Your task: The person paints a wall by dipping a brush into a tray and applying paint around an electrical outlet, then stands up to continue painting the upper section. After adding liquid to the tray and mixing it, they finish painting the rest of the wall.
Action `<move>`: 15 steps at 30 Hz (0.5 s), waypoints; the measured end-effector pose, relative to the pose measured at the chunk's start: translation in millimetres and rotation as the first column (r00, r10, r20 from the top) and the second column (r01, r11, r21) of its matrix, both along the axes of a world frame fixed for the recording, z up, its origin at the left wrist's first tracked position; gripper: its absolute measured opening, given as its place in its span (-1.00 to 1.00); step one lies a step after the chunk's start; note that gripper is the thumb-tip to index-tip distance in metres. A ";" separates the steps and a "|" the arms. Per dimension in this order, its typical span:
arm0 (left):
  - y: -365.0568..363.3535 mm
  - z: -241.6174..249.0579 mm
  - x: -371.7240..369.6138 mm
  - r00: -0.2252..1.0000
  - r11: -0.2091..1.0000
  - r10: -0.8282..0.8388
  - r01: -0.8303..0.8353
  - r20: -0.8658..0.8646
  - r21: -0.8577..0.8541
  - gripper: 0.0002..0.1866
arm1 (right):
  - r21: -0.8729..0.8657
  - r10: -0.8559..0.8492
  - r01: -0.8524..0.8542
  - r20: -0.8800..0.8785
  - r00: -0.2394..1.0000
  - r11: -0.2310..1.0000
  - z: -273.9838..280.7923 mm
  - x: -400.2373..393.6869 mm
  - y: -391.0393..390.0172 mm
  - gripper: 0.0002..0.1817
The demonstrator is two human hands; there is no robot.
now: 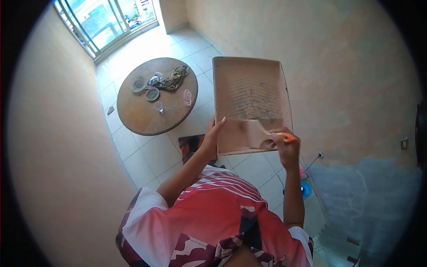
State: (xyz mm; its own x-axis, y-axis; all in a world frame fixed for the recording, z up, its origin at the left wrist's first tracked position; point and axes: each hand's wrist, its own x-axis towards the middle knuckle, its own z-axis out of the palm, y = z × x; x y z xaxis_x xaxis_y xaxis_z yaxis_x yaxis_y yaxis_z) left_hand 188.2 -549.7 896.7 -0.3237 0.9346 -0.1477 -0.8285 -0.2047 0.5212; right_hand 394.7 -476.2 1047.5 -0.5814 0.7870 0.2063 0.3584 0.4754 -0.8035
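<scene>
A brownish paint tray point(249, 69) with a ribbed slope is held up in front of me. My left hand point(212, 135) is closed on its left edge, with the thumb over the rim. In my right hand point(287, 149) is a wide paintbrush point(257, 135) with an orange handle. My fingers wrap the handle near the tray's lower right corner. The brush's head, coloured much like the tray and a little blurred, lies over the lower part of the tray. Dark specks and paint residue mark the ribs.
A round wooden table point(129, 113) stands at left, bearing plastic cups, lids and a crumpled cloth point(175, 79). A patchy painted wall point(347, 89) rises at right, with a plugged-in socket point(320, 155). Near its foot sits a blue object point(305, 189). A glass door point(100, 26) is at the back.
</scene>
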 end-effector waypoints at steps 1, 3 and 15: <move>5.0 -7.4 -0.5 0.999 1.000 0.011 -0.010 -0.044 0.019 -0.40 | 0.169 -0.059 0.051 0.046 0.997 0.984 10.3 7.9 -1.3 -0.89; 6.5 -7.1 -6.6 0.998 1.000 -0.014 0.016 -0.063 0.025 -0.40 | 0.298 -0.151 0.144 0.000 0.989 0.944 35.4 15.7 -12.7 -0.90; -26.9 28.7 -71.6 0.958 0.948 -0.267 0.280 -0.102 0.152 -0.42 | 0.041 -0.237 0.247 -0.163 0.958 0.968 37.1 -73.0 -130.2 -0.88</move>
State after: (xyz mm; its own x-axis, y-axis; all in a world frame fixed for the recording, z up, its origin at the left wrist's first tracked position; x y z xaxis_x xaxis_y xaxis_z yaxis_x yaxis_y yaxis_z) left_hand 116.6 -576.6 925.4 -0.0572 0.9979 0.0294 -0.8223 -0.0638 0.5655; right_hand 321.7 -606.4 1084.6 -0.3321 0.8836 0.3302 0.3415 0.4389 -0.8311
